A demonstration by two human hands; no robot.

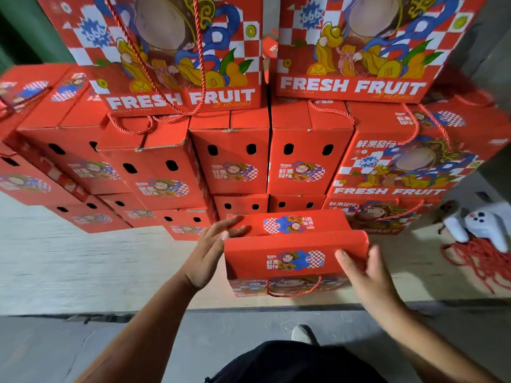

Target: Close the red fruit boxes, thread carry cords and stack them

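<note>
A red fruit box [296, 252] sits on the pale board in front of me, its top flaps folded over and a red carry cord [293, 288] looped across its near face. My left hand [213, 252] lies flat against the box's left top corner, fingers spread on the far flap. My right hand [365, 272] presses on the right end of the near flap, fingers apart. Behind it rises a stack of closed red boxes [229, 158], several with cords hanging.
A tangle of loose red cords [478, 258] lies on the board at the right, beside a white soft toy [481, 222]. The pale board [83, 266] ends at a near edge; grey floor and my shoe [302, 334] are below it.
</note>
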